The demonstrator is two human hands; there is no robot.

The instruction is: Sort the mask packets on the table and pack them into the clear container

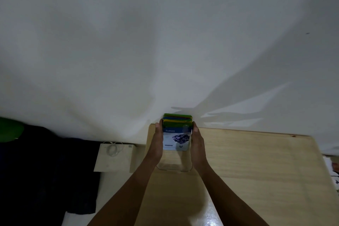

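Hands (177, 143) press packets (177, 134) — seemingly upright.

Between my palms, the front mask packet (176, 138) reads "Blueberry" in white letters on its blue band, above a picture of blueberries. A small dark line of print lower down stays too blurred to read.

1. 2 bare forearms enter from the lower edge; no sleeve covers either up to the frame's edge.
2. The left hand (156, 145) is bare: no glove and no ring visible on its fingers (157, 125).
3. The right hand (198, 144) is likewise bare, with a short nail visible at the tip of one finger.
4. Both wrists, just behind the fingers, are uncovered.
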